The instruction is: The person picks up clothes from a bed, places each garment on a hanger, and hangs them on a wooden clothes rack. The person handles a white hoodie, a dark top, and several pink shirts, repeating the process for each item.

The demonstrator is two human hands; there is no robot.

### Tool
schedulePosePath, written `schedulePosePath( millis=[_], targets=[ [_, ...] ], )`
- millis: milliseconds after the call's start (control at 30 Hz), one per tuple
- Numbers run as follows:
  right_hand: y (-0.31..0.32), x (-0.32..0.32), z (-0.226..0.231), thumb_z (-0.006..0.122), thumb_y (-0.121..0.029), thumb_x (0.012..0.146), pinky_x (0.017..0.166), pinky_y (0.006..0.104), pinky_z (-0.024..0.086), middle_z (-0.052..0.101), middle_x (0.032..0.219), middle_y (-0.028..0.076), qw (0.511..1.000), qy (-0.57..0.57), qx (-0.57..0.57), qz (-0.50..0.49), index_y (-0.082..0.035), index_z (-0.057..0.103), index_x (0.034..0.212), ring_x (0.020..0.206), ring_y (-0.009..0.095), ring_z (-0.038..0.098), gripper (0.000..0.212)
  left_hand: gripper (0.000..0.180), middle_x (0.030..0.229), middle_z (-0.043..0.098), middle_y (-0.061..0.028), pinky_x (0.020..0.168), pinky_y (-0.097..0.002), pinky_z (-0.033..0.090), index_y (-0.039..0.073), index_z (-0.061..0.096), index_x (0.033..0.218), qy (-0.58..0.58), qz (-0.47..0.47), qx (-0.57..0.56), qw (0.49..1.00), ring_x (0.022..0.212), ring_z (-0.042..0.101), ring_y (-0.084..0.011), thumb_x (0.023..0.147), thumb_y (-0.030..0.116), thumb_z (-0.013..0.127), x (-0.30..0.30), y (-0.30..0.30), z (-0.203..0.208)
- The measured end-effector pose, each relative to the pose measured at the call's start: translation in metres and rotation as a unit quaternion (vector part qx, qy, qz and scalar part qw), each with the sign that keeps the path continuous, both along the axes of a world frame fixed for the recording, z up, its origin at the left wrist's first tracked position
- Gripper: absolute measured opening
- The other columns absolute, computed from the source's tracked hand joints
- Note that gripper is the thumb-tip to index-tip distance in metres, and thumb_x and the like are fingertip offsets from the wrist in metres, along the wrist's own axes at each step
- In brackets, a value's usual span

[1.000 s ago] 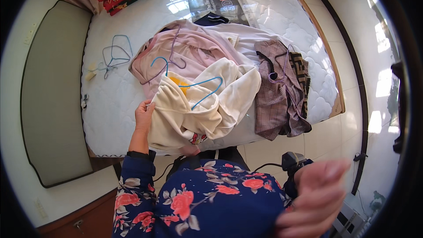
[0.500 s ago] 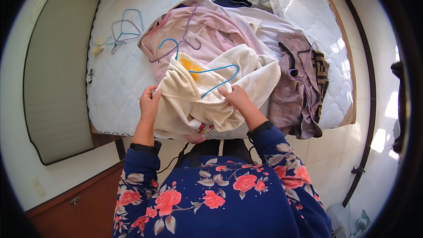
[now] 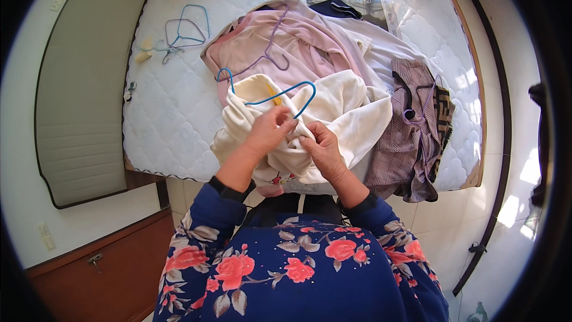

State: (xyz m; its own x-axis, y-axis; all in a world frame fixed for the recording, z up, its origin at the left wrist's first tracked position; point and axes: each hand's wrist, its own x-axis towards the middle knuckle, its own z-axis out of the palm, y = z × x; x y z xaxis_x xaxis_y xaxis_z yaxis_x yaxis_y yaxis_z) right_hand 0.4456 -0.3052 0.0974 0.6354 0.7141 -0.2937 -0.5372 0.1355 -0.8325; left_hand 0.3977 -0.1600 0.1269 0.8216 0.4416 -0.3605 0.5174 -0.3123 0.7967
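Observation:
A cream sweatshirt (image 3: pixel 351 104) with a printed picture near its lower edge lies bunched at the near side of the mattress. From its neck opening sticks a blue clothes hanger (image 3: pixel 271 96), its hook to the left and one rounded end to the right. My left hand (image 3: pixel 268 131) is closed at the neck opening, its fingertips pinching the hanger just below that rounded end. Close by on the right, my right hand (image 3: pixel 326 149) grips the sweatshirt's cloth between thumb and fingers. The hanger's lower part is hidden by cloth and my left hand.
Behind lies a pink garment (image 3: pixel 316 42) with a purple hanger (image 3: pixel 271 42) on it. At right is a plaid garment (image 3: pixel 390 155) with another purple hanger (image 3: pixel 421 116). Several loose hangers (image 3: pixel 185 40) rest on the white mattress (image 3: pixel 173 119), beside a grey-green headboard (image 3: pixel 89 95).
My left hand has left the sweatshirt's left edge and moved right to the hanger at the neck opening. The hanger has shifted and turned. My right hand still holds cloth.

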Motion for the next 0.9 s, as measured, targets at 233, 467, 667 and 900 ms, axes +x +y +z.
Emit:
schedulePosePath(
  millis=[233,467,667,900],
  targets=[
    [-0.020,0.021,-0.007,0.051,-0.007,0.080,0.065,0.0224,0.045,0.056,0.084,0.004,0.965,0.178,0.041,-0.186,-0.003,0.048,0.096,0.072,0.009,0.054,0.017,0.015,0.068,0.056,-0.0115,0.059,-0.0303,0.043,0.005,0.055,0.088,0.000,-0.148,0.074,0.986,0.062,0.053,-0.0203,0.083,0.018,0.051,-0.028,-0.019,-0.010],
    [-0.018,0.028,0.012,0.051,-0.004,0.080,0.068,0.0230,0.044,0.057,0.084,0.003,0.972,0.053,0.080,-0.213,-0.004,0.050,0.093,0.073,0.008,0.052,0.014,0.017,0.077,0.058,-0.0167,0.064,-0.0343,0.044,0.006,0.058,0.087,0.128,-0.197,0.155,0.960,0.072,0.056,-0.0311,0.082,0.020,0.051,-0.035,-0.015,0.002],
    [-0.014,0.013,0.061,0.053,-0.003,0.078,0.067,0.0190,0.040,0.055,0.080,-0.001,0.988,-0.120,0.093,-0.026,-0.003,0.055,0.087,0.074,0.005,0.049,0.009,0.016,0.085,0.061,-0.0100,0.075,-0.0294,0.043,0.008,0.060,0.092,0.172,-0.332,0.019,0.927,0.084,0.057,-0.0221,0.079,0.013,0.053,-0.049,-0.017,-0.004],
    [-0.001,0.018,0.023,0.062,-0.018,0.075,0.072,0.0227,0.041,0.054,0.086,0.003,0.990,-0.109,0.011,0.091,0.000,0.055,0.095,0.079,0.009,0.048,0.027,0.034,0.105,0.056,-0.0112,0.081,-0.0313,0.041,0.011,0.051,0.110,0.011,-0.226,-0.033,0.974,0.095,0.053,-0.0271,0.076,0.016,0.054,-0.080,-0.019,-0.041]
  ],
)
